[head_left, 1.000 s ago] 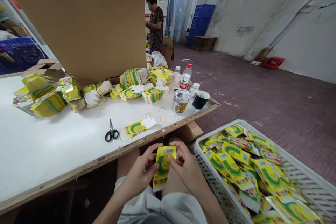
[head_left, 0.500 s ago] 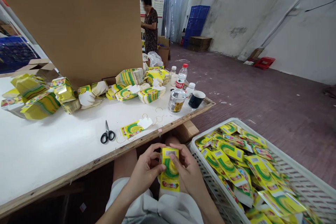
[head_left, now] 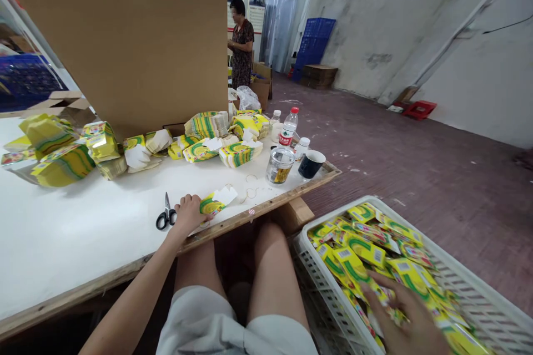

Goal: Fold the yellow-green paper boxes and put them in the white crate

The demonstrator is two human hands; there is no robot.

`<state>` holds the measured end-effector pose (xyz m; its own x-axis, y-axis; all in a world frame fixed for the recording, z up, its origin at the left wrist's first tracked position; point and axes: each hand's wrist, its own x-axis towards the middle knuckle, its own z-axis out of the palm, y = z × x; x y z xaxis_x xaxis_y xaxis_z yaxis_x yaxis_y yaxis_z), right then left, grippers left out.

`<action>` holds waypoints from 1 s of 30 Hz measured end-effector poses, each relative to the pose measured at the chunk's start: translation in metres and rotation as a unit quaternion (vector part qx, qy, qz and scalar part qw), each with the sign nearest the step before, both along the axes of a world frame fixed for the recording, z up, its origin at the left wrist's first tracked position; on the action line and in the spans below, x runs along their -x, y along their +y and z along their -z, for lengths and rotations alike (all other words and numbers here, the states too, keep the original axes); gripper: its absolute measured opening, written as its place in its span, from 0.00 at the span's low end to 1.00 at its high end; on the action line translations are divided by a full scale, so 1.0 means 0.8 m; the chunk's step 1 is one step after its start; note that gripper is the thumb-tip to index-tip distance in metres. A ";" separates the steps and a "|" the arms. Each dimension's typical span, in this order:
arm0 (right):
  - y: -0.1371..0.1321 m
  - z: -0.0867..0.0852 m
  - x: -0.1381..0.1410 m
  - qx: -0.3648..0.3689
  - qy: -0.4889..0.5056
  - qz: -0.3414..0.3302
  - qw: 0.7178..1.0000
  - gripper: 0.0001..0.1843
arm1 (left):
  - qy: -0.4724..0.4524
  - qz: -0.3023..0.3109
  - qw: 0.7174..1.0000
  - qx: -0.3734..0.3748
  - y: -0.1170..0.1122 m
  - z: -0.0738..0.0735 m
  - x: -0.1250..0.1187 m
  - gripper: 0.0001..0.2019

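At the front edge of the white table, my left hand (head_left: 190, 214) is closed over the near end of a flat yellow-green carton (head_left: 213, 202) with white flaps, fingertips partly hidden. Black-handled scissors (head_left: 165, 215) lie beside that hand, to its left. My right hand (head_left: 402, 313), smeared by motion, reaches over the white plastic basket (head_left: 322, 274) with its thumb and fingers apart. Under it lies a heap of folded yellow cartons (head_left: 364, 247); I make out none in its grasp.
Stacks of flat yellow cartons (head_left: 62, 163) line the back of the table before a tall cardboard sheet (head_left: 137, 44). Toward the right corner stand a water bottle (head_left: 288, 127), a clear jar (head_left: 280, 165) and a dark mug (head_left: 311, 164). A person (head_left: 242, 44) stands beyond.
The yellow carton that both hands held over my lap is no longer there. My left hand has moved to the flat carton on the table, my right hand to the basket.
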<state>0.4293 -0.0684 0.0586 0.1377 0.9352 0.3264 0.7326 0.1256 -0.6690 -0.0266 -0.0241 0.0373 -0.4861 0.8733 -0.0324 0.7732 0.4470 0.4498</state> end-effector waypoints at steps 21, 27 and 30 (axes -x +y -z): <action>-0.023 -0.011 0.267 0.039 0.347 -0.235 0.907 0.11 | -0.670 0.153 0.725 -0.055 -0.113 -0.054 -0.145 0.21; -0.026 -0.008 0.265 0.036 0.361 -0.251 0.897 0.08 | -0.753 0.138 0.642 -0.044 -0.118 -0.045 -0.160 0.22; -0.027 -0.009 0.264 0.052 0.360 -0.265 0.893 0.07 | -0.764 0.100 0.635 -0.063 -0.119 -0.049 -0.163 0.18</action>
<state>0.2179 -0.0902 0.0661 -0.1949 0.9512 0.2391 -0.0356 0.2367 -0.9709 0.1037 -0.1191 0.0769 0.1497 0.9550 -0.2559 -0.5720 0.2948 0.7654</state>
